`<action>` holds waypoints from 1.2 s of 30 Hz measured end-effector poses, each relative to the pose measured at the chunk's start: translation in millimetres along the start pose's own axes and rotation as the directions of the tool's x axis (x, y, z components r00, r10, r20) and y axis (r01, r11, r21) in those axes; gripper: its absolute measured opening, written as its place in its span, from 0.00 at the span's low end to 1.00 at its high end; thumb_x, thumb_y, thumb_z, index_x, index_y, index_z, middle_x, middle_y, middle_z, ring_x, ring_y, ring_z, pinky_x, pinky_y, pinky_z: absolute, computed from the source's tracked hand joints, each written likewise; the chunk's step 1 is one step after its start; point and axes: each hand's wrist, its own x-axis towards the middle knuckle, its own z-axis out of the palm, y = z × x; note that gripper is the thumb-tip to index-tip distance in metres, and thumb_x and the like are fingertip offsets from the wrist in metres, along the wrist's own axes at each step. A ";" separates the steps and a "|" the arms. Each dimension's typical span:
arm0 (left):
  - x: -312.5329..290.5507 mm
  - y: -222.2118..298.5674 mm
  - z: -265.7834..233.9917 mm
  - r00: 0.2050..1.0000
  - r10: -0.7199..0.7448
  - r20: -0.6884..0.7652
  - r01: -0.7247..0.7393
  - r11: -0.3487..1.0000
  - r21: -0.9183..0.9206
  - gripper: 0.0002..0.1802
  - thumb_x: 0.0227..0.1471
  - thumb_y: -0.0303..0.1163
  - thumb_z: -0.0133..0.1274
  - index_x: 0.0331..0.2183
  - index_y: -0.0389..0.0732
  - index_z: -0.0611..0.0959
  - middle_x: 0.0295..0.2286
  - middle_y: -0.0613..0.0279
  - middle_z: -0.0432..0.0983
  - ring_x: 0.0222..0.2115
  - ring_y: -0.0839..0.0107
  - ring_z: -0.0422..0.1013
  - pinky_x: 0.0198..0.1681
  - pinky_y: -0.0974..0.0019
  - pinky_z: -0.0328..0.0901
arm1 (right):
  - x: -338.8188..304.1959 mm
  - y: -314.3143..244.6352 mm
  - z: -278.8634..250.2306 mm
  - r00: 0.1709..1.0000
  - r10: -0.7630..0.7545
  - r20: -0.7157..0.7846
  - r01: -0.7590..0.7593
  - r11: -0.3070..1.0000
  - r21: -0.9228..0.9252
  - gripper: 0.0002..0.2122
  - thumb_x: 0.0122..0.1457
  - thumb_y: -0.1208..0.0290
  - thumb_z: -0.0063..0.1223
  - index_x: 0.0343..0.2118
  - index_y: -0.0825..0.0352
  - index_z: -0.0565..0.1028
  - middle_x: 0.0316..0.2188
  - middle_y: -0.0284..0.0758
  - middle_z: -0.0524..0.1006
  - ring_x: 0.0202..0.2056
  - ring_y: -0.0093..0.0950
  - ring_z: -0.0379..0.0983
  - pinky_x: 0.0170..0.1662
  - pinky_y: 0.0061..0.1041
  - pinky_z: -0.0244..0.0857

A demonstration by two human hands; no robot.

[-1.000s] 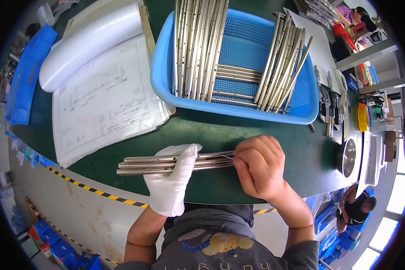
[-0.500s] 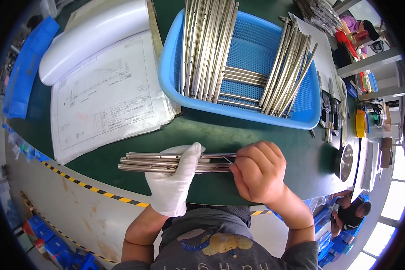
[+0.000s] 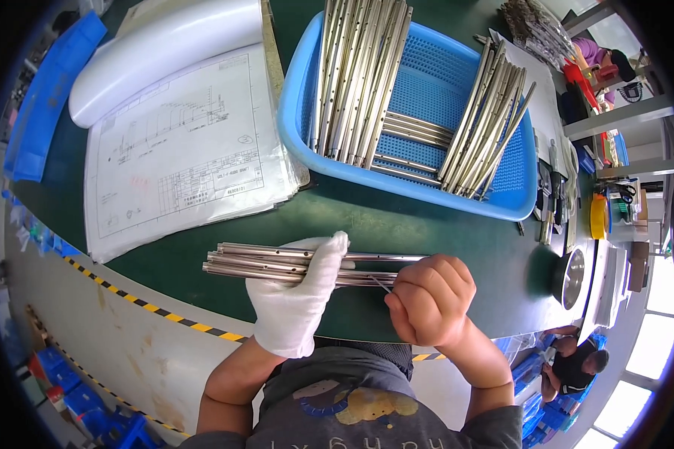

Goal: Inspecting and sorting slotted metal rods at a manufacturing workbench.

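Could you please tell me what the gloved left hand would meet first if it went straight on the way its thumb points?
Besides the metal rods it holds, the left hand would probably meet the blue basket first, at its near wall; depth is unclear, so it might pass above.

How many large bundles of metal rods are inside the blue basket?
2: left bundle and right bundle, at opposite sides of the blue basket. Crosswise rods lie between; more may be hidden.
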 end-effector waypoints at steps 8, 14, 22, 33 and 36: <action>-0.9 0.2 0.7 1.000 -0.023 0.003 0.023 1.000 -0.005 0.05 0.45 0.21 0.54 0.28 0.31 0.79 0.25 0.62 0.76 0.24 0.80 0.70 0.27 0.79 0.65 | 1.0 -3.9 1.7 1.000 -0.001 0.010 0.001 0.999 -0.047 0.09 0.34 0.73 0.56 0.18 0.65 0.66 0.19 0.31 0.69 0.18 0.27 0.64 0.21 0.23 0.59; 0.7 2.8 -0.7 0.998 -0.060 0.017 0.061 0.996 -0.068 0.05 0.45 0.21 0.54 0.28 0.31 0.79 0.26 0.61 0.75 0.25 0.80 0.70 0.28 0.78 0.65 | 13.4 -9.6 -0.2 0.995 0.060 0.075 -0.057 0.998 -0.034 0.10 0.32 0.73 0.56 0.16 0.64 0.64 0.18 0.30 0.68 0.18 0.27 0.64 0.21 0.23 0.58; -1.2 1.5 -7.8 0.994 -0.066 0.090 0.076 0.990 -0.121 0.06 0.47 0.24 0.53 0.30 0.32 0.79 0.27 0.61 0.75 0.27 0.81 0.69 0.30 0.79 0.65 | 24.3 0.4 -8.2 0.988 0.109 0.112 -0.124 0.984 0.130 0.09 0.38 0.75 0.55 0.16 0.65 0.64 0.17 0.32 0.67 0.17 0.30 0.63 0.20 0.27 0.55; -0.9 1.0 -9.5 0.984 -0.100 0.148 0.128 0.972 -0.195 0.08 0.49 0.26 0.51 0.32 0.32 0.78 0.29 0.61 0.75 0.28 0.80 0.69 0.32 0.78 0.64 | 36.4 8.6 6.3 0.991 0.087 0.105 -0.112 0.961 0.253 0.08 0.41 0.76 0.53 0.17 0.66 0.64 0.16 0.34 0.64 0.17 0.32 0.61 0.20 0.29 0.54; -0.3 1.9 -10.3 0.981 -0.103 0.164 0.136 0.969 -0.205 0.07 0.49 0.25 0.51 0.32 0.32 0.78 0.29 0.61 0.75 0.28 0.80 0.69 0.33 0.78 0.64 | 39.6 4.8 4.0 0.989 0.051 0.136 -0.076 0.979 0.190 0.08 0.39 0.75 0.54 0.18 0.66 0.64 0.17 0.33 0.64 0.18 0.31 0.62 0.21 0.28 0.55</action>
